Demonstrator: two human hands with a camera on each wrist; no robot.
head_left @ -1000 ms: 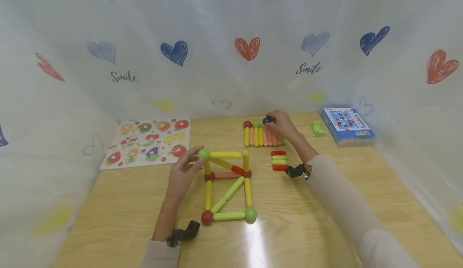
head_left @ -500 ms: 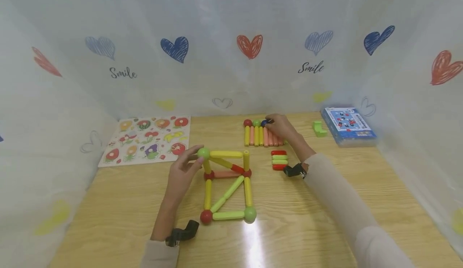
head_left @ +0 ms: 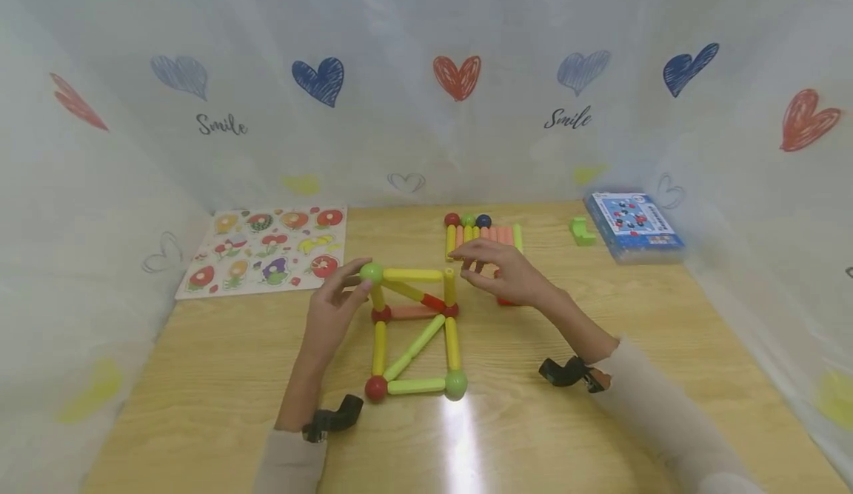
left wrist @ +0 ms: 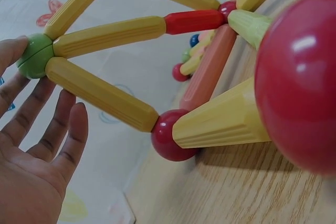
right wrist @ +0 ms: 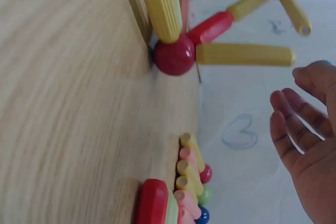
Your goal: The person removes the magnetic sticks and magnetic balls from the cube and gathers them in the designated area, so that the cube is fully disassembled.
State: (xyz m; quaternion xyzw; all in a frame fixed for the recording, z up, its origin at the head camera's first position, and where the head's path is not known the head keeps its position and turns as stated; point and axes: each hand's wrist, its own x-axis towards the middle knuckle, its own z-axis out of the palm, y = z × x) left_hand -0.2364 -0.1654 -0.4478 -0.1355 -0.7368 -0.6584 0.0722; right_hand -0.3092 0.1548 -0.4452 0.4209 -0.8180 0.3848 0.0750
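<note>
On table (head_left: 520,435), box (head_left: 634,226), contents hidden, left hand (head_left: 332,312) pinching green ball (head_left: 371,273)

We see yellow, lime, salmon pink and red among the rods (head_left: 413,275), while the balls (head_left: 376,387) come in glossy red, green and dark blue. We find a white board (head_left: 216,261) printed with fruit in red, orange, yellow and purple, a blue box (head_left: 633,216) with a blue-and-white cover, and a light green block (head_left: 582,232). Our eyes also meet a tan table (head_left: 533,435) with streaked wood grain, beige sleeves (head_left: 293,461), and a whitish curtain (head_left: 373,131) patterned with red, blue and yellow hearts and black lettering.
</note>
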